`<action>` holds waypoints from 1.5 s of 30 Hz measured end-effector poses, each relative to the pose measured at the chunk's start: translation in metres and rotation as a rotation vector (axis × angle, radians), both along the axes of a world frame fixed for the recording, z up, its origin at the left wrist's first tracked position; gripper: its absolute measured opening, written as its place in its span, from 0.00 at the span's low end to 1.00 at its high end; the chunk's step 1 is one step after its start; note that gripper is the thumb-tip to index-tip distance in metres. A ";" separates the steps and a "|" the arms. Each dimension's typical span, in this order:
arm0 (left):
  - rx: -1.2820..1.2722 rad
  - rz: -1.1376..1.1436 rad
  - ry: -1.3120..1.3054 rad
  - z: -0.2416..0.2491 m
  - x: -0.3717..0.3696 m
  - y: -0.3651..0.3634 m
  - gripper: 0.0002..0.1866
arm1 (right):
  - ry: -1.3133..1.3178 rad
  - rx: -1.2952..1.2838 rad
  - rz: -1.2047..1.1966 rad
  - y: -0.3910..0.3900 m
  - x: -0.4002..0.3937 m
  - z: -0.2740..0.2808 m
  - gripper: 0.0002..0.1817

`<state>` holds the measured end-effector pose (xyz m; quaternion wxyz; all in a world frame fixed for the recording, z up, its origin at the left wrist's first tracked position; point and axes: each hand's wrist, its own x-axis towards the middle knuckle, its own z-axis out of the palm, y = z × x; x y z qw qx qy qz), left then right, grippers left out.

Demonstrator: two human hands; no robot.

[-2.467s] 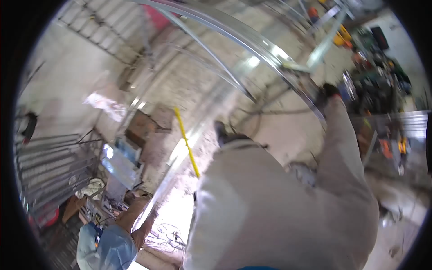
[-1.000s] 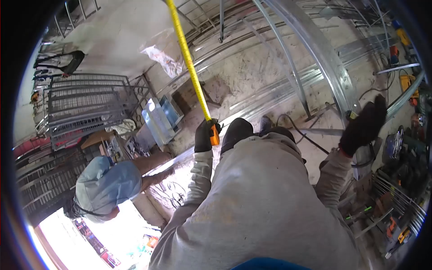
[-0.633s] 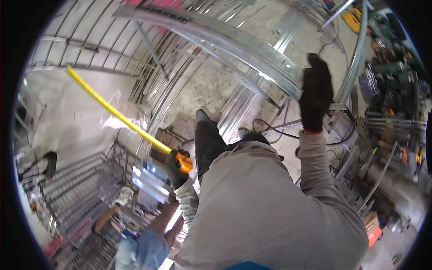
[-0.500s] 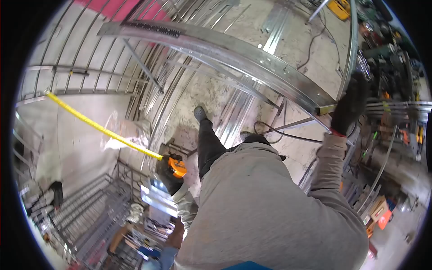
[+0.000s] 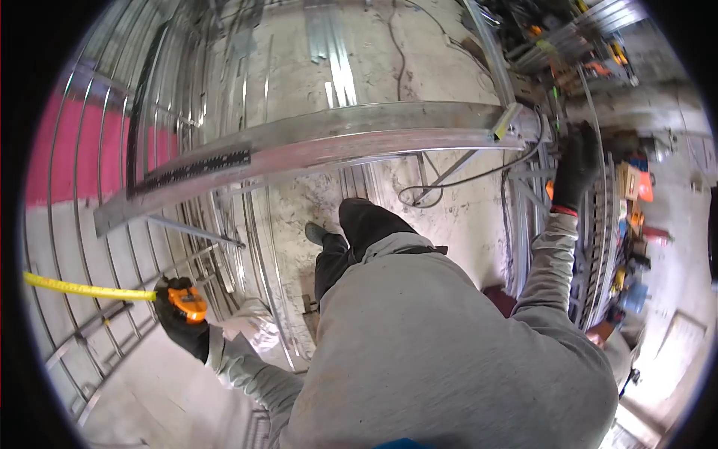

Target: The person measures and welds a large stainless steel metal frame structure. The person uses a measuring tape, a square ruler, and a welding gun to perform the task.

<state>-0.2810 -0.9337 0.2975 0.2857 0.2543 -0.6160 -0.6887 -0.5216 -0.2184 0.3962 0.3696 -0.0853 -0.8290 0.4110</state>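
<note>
My left hand (image 5: 183, 333), in a dark glove, is closed around an orange tape measure (image 5: 188, 304) at the left. From it the yellow tape blade (image 5: 90, 288) runs left across the metal bars to the edge of view. My right hand (image 5: 577, 168), also gloved, is out to the right with its fingers stretched, just past the end of a long metal beam (image 5: 359, 123). It appears to hold nothing. A black carpenter's square (image 5: 194, 170) lies at the beam's left end.
A barred metal grille (image 5: 78, 239) stands at the left, with a pink panel (image 5: 56, 157) behind it. A dark cable (image 5: 486, 174) loops by the beam's right end. Metal lengths (image 5: 333, 60) lie on the floor. Tools and boxes (image 5: 628, 183) crowd the right side.
My left hand has moved left with the tape measure, near the grille. The view has turned, so the beam now lies more level across it. My right hand has shifted off the beam's corner.
</note>
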 end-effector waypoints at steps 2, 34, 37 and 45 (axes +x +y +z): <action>-0.342 -0.098 -0.111 0.024 -0.032 -0.013 0.20 | -0.012 0.210 0.032 -0.012 0.012 -0.015 0.17; -0.024 -0.389 -0.509 0.127 -0.233 -0.208 0.19 | -0.538 -0.102 1.381 -0.521 -0.122 -0.073 0.34; 0.117 -0.393 -0.402 0.080 -0.230 -0.248 0.19 | -0.518 0.337 1.343 -0.577 -0.117 -0.087 0.28; 0.366 -0.595 -0.420 -0.003 -0.239 -0.298 0.20 | -0.268 0.623 1.240 -0.629 -0.091 -0.099 0.07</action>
